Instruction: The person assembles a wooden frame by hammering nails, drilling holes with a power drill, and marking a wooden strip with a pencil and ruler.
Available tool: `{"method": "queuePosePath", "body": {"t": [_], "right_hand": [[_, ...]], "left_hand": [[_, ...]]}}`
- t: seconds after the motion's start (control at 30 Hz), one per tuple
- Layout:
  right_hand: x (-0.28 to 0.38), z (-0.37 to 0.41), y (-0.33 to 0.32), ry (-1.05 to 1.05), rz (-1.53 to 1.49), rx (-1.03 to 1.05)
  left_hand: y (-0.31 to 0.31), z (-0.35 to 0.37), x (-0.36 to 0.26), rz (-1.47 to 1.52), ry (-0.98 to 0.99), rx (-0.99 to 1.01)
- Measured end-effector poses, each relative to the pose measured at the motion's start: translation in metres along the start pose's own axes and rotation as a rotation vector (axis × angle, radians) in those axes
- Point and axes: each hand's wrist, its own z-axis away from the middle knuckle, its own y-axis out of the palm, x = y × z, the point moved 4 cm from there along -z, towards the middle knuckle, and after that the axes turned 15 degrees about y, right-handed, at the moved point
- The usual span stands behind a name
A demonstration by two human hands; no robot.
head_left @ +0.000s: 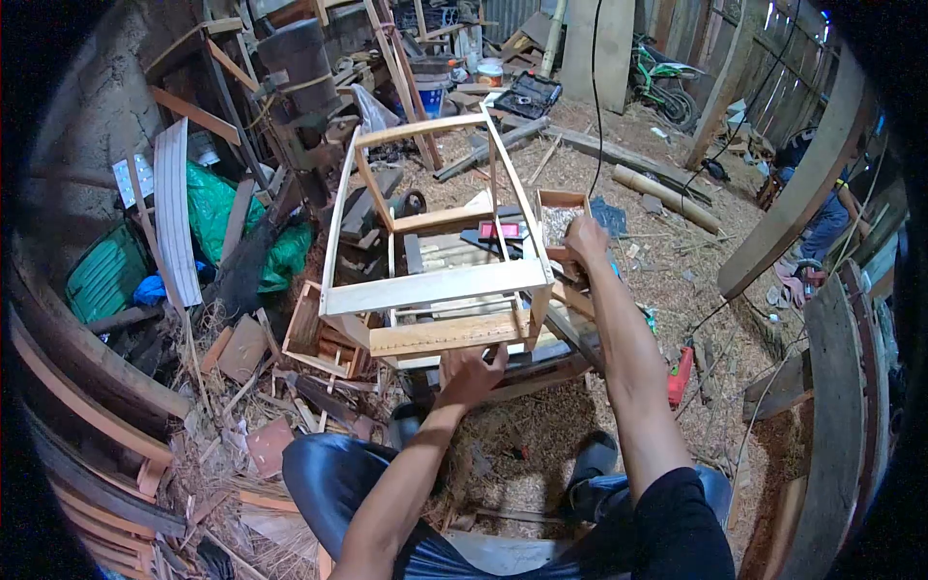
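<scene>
A pale wooden frame (pixel 435 293) with slender legs and crossbars stands tilted on a low work surface in front of me. My left hand (pixel 470 375) is closed on its near lower rail (pixel 449 333), thumb up against the wood; some fingers are hidden beneath. Off to the right, my right hand (pixel 587 239) reaches into a small wooden box (pixel 563 199) of small, shiny pieces that look like nails. Its fingers are curled down, and what they hold, if anything, is hidden. A red-and-black object (pixel 500 230) lies behind the frame's bars.
A wooden crate (pixel 319 333) sits left of the work surface. On the right, a red power tool (pixel 681 377) lies on sawdust-covered ground. Wood scraps and a green tarp (pixel 208 208) fill the left side. A leaning post (pixel 802 184) stands before another person (pixel 826 217) at right.
</scene>
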Motion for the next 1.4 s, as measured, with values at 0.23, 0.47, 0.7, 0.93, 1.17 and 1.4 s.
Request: {"method": "queuePosePath", "body": {"t": [0.23, 0.47, 0.7, 0.93, 1.17, 1.4], "right_hand": [[-0.006, 0.02, -0.014, -0.048, -0.112, -0.114], [-0.02, 0.019, -0.015, -0.161, -0.143, -0.154], [-0.022, 0.016, -0.022, -0.208, -0.219, -0.126], [-0.018, 0.029, -0.053, -0.229, -0.15, -0.178], [-0.014, 0.018, -0.053, -0.255, -0.388, -0.129], [-0.01, 0.031, -0.072, -0.185, -0.306, -0.177]], "left_hand": [[-0.006, -0.001, -0.004, 0.066, 0.023, -0.019], [-0.006, 0.0, -0.006, 0.031, 0.063, -0.068], [-0.015, -0.006, -0.013, 0.069, 0.047, -0.027], [-0.01, -0.005, -0.009, 0.105, 0.089, -0.053], [-0.016, -0.003, -0.012, 0.102, 0.088, -0.069], [-0.017, -0.003, -0.014, 0.113, 0.031, 0.018]]}}
